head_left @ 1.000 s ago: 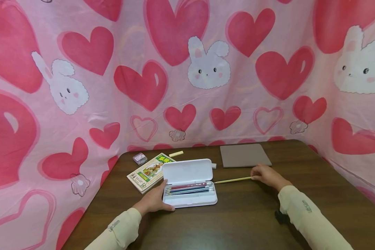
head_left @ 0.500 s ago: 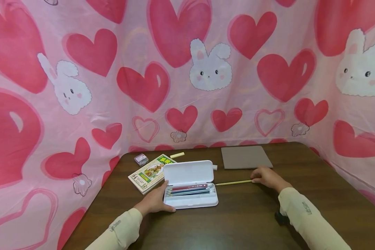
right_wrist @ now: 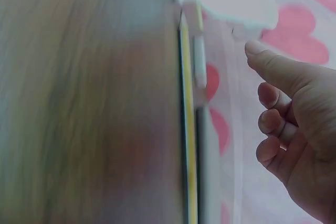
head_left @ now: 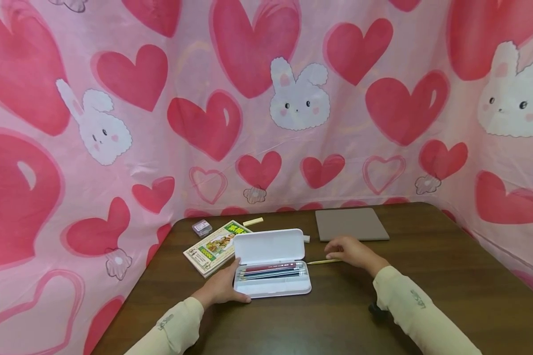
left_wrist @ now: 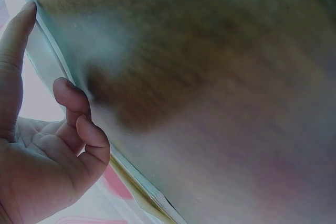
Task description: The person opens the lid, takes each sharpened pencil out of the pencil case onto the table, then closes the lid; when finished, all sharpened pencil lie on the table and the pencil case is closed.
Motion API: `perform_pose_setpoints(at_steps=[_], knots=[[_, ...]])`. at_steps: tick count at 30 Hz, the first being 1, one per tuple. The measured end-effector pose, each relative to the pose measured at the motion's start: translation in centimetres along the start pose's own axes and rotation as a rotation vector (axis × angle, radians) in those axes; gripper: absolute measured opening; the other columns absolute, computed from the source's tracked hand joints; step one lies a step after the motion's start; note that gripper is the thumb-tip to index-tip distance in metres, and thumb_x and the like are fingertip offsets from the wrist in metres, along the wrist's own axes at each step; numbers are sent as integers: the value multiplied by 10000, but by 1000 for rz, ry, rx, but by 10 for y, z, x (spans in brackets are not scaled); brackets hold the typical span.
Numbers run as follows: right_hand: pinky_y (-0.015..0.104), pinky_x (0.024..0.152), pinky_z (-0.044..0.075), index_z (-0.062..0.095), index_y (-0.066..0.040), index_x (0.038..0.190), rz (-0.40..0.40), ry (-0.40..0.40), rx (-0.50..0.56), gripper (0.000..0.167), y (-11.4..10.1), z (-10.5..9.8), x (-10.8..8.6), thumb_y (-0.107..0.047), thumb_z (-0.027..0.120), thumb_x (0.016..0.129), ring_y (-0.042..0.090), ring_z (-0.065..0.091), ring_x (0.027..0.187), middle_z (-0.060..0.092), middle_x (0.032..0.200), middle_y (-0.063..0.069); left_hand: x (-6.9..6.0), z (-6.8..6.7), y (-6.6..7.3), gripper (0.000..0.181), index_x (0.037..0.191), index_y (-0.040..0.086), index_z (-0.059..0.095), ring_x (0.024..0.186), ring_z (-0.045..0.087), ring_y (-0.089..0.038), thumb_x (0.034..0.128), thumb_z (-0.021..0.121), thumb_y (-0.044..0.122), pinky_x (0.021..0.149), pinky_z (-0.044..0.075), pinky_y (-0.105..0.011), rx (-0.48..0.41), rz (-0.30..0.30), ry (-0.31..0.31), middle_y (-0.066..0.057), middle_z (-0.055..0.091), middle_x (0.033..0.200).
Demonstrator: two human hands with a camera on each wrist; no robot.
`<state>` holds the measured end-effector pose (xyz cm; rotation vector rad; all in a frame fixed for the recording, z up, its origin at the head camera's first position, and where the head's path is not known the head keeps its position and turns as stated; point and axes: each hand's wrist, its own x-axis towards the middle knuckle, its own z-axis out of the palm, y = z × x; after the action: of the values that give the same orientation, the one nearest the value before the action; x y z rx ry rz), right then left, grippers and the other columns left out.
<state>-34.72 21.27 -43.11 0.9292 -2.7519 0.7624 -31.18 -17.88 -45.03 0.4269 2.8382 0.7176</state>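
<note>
An open white pencil case [head_left: 273,287] lies on the table with several dark red and blue pencils [head_left: 271,270] in its rear compartment. My left hand [head_left: 220,286] grips the case's left end, thumb at the front corner and fingers behind. To the right of the case a yellow pencil [head_left: 325,262] lies flat, its sharpened tip pointing at the case. My right hand [head_left: 353,251] hovers over this pencil's right part and hides that end in the head view. In the right wrist view its fingers [right_wrist: 272,121] are loosely bent, apart from the pencil, and hold nothing.
Behind the case's left side lies a book [head_left: 213,249] with a picture cover. A small clear box [head_left: 202,228] and a pale yellow strip [head_left: 253,222] are farther back. A white block [head_left: 306,239] sits behind the case; a flat grey slab [head_left: 352,224] lies back right.
My right hand has let go of the yellow pencil's right end and moved left above it. The pencil lies in about the same place. My left hand stays on the case.
</note>
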Motion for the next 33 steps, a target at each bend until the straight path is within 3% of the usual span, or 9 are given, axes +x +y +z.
perform_pose_setpoints(at_steps=[9,17,23,33], knots=[[304,739,518,709,-121,934,-3,-68,42,173,-23,17,21,-245,699,815,77,573,779,667,873,-64,1,-1,0,1181,1457,35,211,1197,461,-330,579,807,552,1019,341,-538,10,12,6,-208,417,1391],[220,639,470,706,-134,942,32,-134,106,168,-30,36,32,-226,719,802,64,503,686,614,791,-83,1,-1,-1,1181,1453,30,218,1196,464,-328,576,805,559,1016,344,-538,19,16,5,-207,421,1388],[212,614,446,712,-149,917,41,-183,103,126,-34,46,32,-214,715,808,77,487,675,559,740,-87,2,2,-3,1181,1454,38,218,1190,467,-322,573,802,568,1016,345,-538,29,11,-2,-197,426,1385],[215,600,439,712,-174,810,75,-185,45,115,-37,52,35,-284,736,783,80,480,652,545,721,-88,4,2,-4,1176,1452,37,220,1196,468,-332,578,797,570,1015,348,-538,45,16,7,-201,431,1381]])
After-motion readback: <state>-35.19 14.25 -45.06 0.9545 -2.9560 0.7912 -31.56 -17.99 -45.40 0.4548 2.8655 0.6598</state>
